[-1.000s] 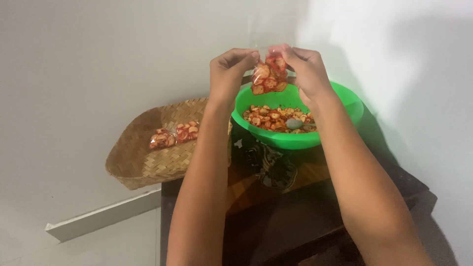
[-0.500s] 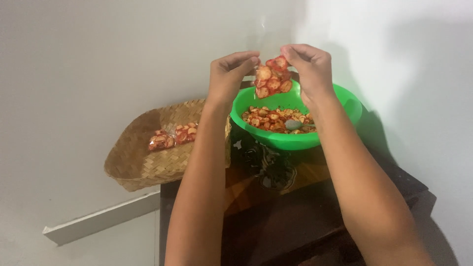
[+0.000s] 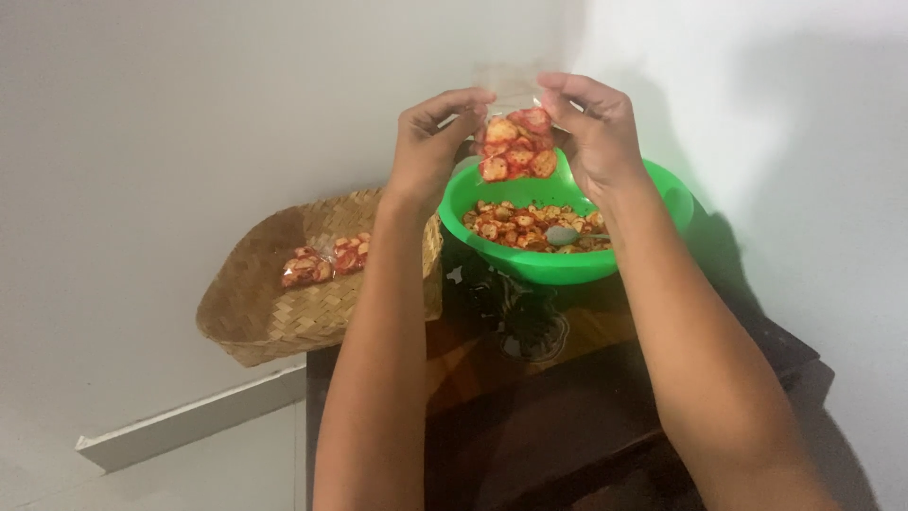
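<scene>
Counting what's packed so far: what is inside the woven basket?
The woven basket holds small clear packets of red-orange chips, seemingly two, lying side by side. The near wall hides part of its floor, so more cannot be excluded.

basket (image 3: 274,312) left of bowl (image 3: 662,194), spoon (image 3: 565,235) inside

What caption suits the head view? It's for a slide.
Both hands, left hand and right hand, hold a clear bag of red chips above a green bowl.

A plain home corner: bare white walls (image 3: 189,114) meet behind a dark wooden table (image 3: 567,416) carrying a green plastic bowl of snacks (image 3: 567,265) and a woven straw basket (image 3: 284,312).
</scene>
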